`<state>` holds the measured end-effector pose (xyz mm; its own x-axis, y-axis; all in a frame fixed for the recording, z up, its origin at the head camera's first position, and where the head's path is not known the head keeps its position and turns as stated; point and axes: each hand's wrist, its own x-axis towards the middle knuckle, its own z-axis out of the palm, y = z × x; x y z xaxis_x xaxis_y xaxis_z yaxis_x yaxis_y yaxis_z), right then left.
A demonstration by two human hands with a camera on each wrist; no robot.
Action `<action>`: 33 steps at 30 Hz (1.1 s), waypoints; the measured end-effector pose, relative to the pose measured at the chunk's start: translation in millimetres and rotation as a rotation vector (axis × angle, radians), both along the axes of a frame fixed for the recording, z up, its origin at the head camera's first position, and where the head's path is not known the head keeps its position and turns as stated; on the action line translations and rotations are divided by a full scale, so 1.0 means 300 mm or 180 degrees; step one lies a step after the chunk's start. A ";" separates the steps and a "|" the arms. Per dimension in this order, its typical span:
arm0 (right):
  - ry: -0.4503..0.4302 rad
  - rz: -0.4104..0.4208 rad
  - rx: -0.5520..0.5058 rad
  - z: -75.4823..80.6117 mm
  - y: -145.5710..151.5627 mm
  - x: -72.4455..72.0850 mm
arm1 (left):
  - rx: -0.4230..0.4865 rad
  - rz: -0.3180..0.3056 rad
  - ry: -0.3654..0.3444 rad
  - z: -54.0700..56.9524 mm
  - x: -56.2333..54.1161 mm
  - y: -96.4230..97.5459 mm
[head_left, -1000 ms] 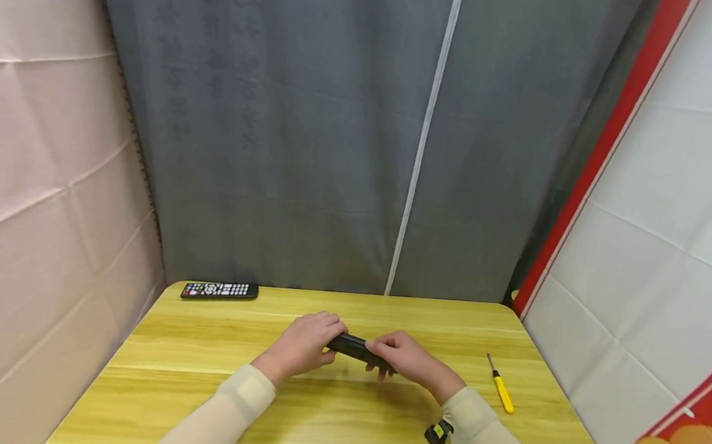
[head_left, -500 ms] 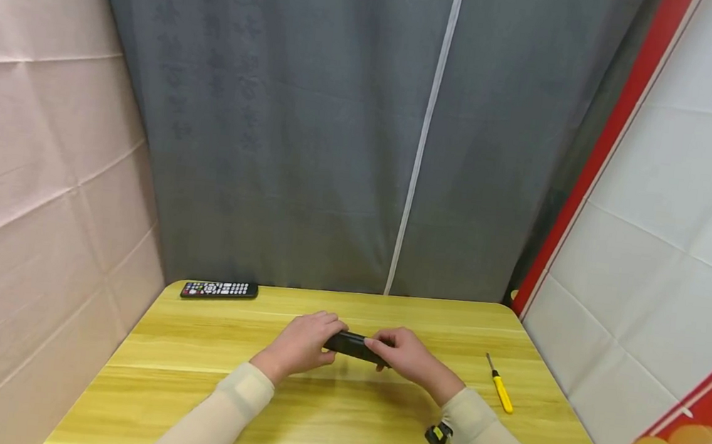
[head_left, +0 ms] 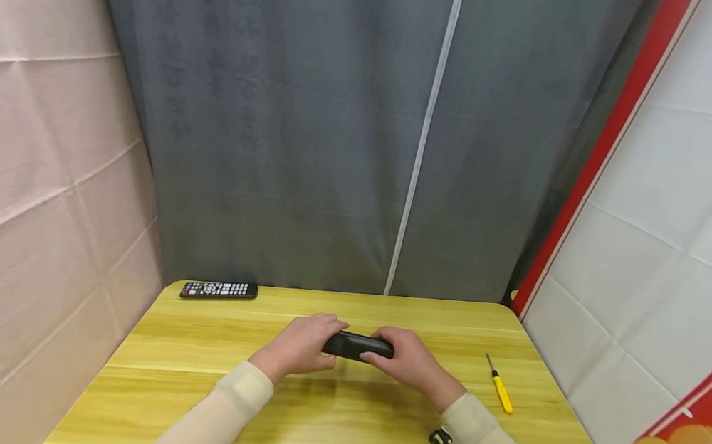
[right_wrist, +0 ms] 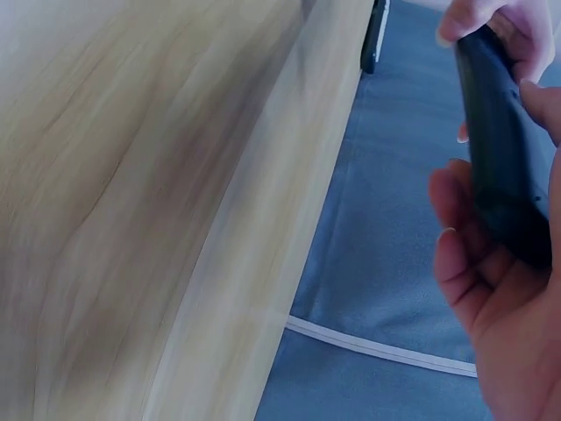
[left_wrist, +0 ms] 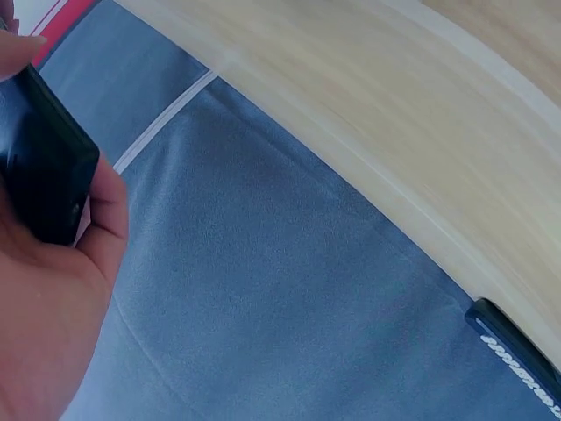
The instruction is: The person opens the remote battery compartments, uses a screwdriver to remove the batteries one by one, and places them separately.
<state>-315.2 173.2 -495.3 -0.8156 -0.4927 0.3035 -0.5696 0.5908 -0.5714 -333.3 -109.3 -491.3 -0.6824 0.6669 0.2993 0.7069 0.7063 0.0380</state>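
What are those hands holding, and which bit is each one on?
A long, black, plastic-looking oblong object: the left hand grips its left end, and the right hand grips its right end.

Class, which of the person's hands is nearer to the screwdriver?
Right. In the head view, the right hand is left of the screwdriver; the left hand is farther left, at the other end of the black object both hold.

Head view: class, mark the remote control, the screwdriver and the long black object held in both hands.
Remote control [head_left: 218, 291]: head view, button face.
Screwdriver [head_left: 499, 387]: head view, yellow handle.
Long black object [head_left: 354, 345]: head view, exposed middle.
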 end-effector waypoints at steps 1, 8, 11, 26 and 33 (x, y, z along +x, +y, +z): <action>0.0092 0.0006 0.0022 -0.002 0.001 0.000 | 0.0003 -0.0005 -0.0024 0.003 0.001 -0.001; 0.0597 0.0068 0.0187 -0.013 0.005 -0.003 | 0.0013 0.0022 -0.0232 0.016 0.005 -0.010; 0.0680 0.0095 0.0239 -0.016 0.004 -0.007 | 0.0056 0.0021 -0.0310 0.020 0.003 -0.013; 0.0937 0.0195 0.0373 -0.017 0.007 -0.015 | 0.0219 -0.0080 -0.0620 0.027 -0.007 -0.019; 0.0897 0.0189 0.0373 -0.016 0.011 -0.012 | 0.0249 -0.0140 -0.0574 0.031 -0.004 -0.025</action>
